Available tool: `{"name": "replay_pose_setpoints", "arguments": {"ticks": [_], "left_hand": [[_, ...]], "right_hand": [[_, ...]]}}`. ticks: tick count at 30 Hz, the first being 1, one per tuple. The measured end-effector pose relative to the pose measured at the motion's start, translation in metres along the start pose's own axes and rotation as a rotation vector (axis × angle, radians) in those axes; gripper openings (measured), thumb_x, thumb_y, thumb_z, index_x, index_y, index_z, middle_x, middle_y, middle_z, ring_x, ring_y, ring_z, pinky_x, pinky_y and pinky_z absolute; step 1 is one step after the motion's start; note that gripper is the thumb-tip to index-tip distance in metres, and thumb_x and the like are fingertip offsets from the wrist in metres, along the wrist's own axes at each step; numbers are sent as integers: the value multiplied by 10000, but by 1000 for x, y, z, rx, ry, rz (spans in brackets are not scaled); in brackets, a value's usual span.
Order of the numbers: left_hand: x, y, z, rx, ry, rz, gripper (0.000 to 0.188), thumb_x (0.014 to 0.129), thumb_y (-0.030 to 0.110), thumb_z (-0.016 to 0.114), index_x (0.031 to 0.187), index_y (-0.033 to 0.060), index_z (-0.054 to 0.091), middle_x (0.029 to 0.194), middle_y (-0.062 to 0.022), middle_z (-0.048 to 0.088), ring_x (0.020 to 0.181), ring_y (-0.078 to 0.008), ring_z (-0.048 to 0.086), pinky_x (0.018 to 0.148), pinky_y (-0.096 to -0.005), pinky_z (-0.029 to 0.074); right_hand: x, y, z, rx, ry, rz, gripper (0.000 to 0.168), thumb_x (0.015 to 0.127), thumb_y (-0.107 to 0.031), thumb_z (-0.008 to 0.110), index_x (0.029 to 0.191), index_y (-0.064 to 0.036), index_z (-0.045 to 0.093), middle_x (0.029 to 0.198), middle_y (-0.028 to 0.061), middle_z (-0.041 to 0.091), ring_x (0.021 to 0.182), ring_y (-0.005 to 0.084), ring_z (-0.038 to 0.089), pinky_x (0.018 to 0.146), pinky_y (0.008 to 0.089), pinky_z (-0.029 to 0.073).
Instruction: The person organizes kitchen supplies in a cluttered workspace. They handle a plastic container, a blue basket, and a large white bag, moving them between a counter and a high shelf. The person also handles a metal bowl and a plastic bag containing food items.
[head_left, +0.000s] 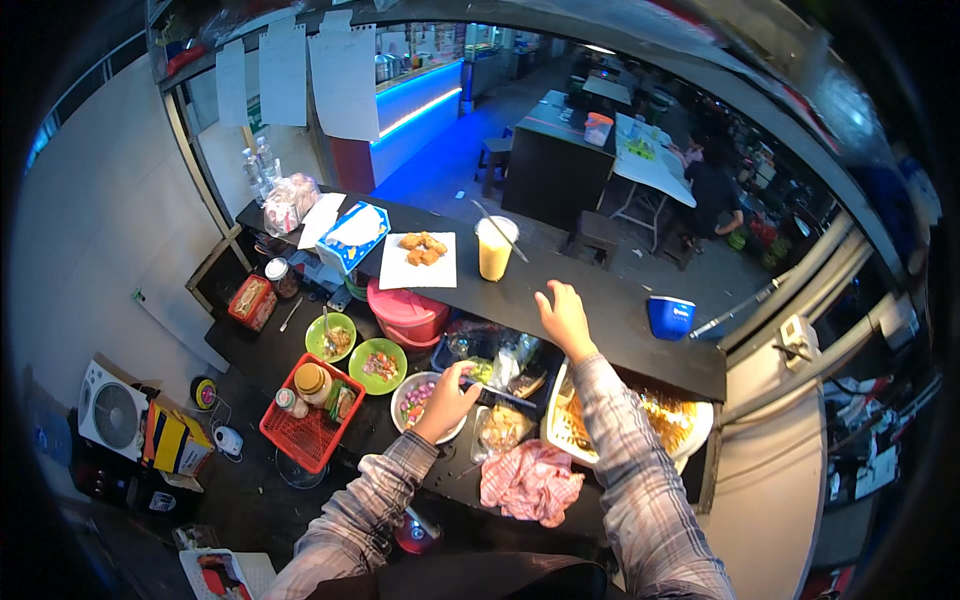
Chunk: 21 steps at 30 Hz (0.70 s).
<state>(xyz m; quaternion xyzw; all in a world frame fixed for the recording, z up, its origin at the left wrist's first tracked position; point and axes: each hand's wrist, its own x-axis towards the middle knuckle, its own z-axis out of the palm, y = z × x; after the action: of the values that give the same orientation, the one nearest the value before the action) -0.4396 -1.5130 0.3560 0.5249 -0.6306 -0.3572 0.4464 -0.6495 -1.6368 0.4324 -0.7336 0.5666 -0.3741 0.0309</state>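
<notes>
My right hand (568, 321) is raised over the dark upper counter (480, 294), fingers apart and holding nothing. Left of it on that counter stands a clear plastic cup of yellow drink (495, 253) with a straw leaning out. Fried pieces (424, 249) lie on a sheet of white paper (442, 277) beside the cup. Lower down, my left hand (448, 405) hovers at the rim of a bowl of shallots and chillies (413, 399). Its thumb and fingers are spread, with a dark basket (544, 409) holding plastic-wrapped greens just beyond them.
Along the upper counter are a blue tissue box (352, 237) and a blue container (671, 318). Below stand a pink lidded bucket (406, 315), green bowls (379, 367), a red basket (304, 440) with jars, a crumpled checked cloth (531, 482) and a white basin (694, 429). A person (711, 196) sits beyond.
</notes>
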Motion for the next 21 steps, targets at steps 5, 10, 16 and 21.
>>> {"name": "replay_pose_setpoints", "arguments": {"ticks": [5, 10, 16, 21], "left_hand": [[67, 5, 6, 4, 53, 52, 328, 809, 153, 583, 1088, 5, 495, 1061, -150, 559, 973, -246, 557, 836, -329, 438], [111, -9, 13, -190, 57, -38, 342, 848, 211, 582, 1117, 19, 494, 1053, -86, 573, 960, -177, 553, 815, -296, 427], [142, 24, 7, -835, 53, -170, 451, 928, 347, 430, 1252, 39, 365, 1015, -90, 553, 870, -162, 548, 781, -302, 436], [139, 27, 18, -1186, -69, -204, 293, 951, 307, 382, 1067, 49, 460, 642, 32, 319, 512, -61, 325, 457, -199, 316]], "right_hand": [[74, 2, 71, -132, -110, 194, 511, 815, -318, 574, 1183, 9, 437, 1065, 219, 531, 1015, 350, 520, 834, 411, 432], [70, 24, 106, 72, 62, 61, 241, 896, -227, 456, 766, -25, 474, 600, 197, 544, 622, 408, 554, 544, 459, 431], [-67, 1, 65, 362, -162, 48, 196, 894, -180, 447, 771, -28, 472, 655, 208, 544, 606, 393, 544, 523, 454, 412], [-140, -19, 45, 533, -248, 112, 129, 846, -144, 521, 864, -18, 535, 624, 126, 550, 564, 291, 563, 524, 412, 424]]}}
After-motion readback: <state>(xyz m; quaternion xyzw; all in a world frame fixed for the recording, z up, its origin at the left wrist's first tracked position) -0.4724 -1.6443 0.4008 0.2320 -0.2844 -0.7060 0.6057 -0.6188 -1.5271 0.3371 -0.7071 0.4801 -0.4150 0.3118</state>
